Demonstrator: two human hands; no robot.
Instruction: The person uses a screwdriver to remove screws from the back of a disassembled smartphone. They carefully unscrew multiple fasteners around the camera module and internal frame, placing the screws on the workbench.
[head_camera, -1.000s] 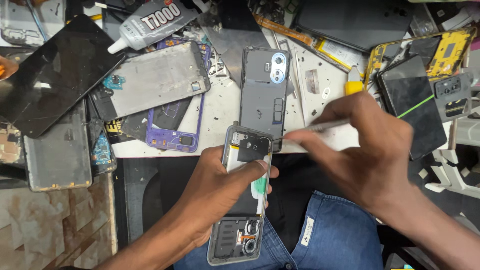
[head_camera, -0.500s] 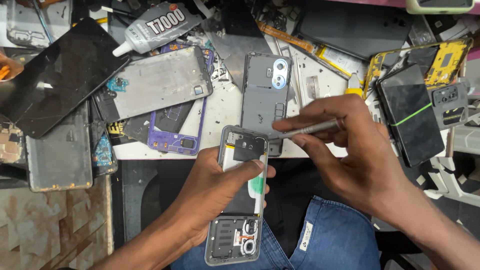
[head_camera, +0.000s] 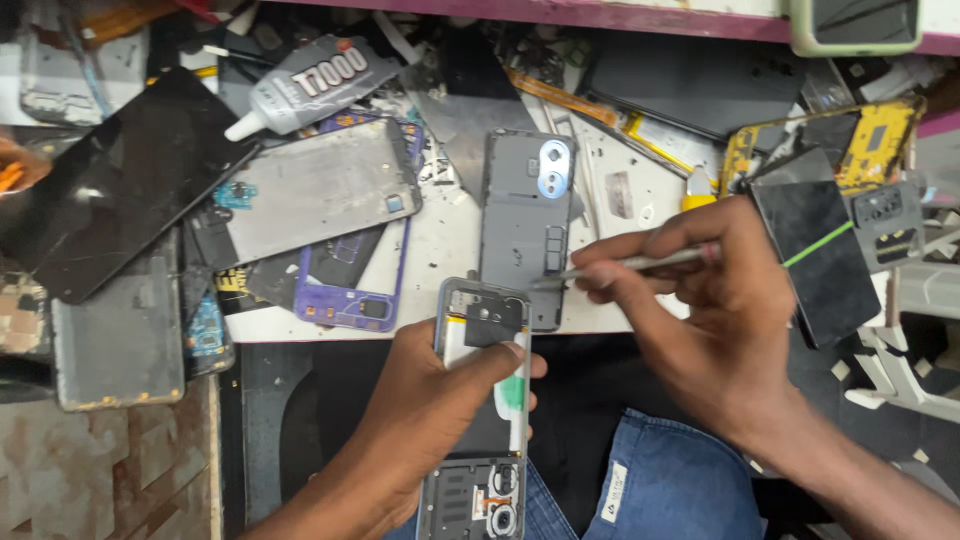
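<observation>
My left hand (head_camera: 425, 415) grips an opened phone (head_camera: 480, 400) with its back off; the battery and circuit parts show, and the thumb lies across the middle. My right hand (head_camera: 705, 310) holds thin metal tweezers (head_camera: 625, 266) pen-style, the tip pointing left, just right of the phone's top end. A grey phone back cover (head_camera: 525, 220) with a blue camera ring lies on the white bench directly above the held phone.
The bench is crowded with phone parts: a dark screen panel (head_camera: 110, 185), a grey backplate (head_camera: 310, 190), a purple frame (head_camera: 350, 290), a glue tube (head_camera: 310, 85), a yellow-edged frame (head_camera: 880, 135) and a black panel (head_camera: 815, 250). Blue jeans (head_camera: 670, 480) show below.
The tweezers' tip has moved down and left, from above the bench toward the top of the held phone. My left hand has shifted the phone slightly.
</observation>
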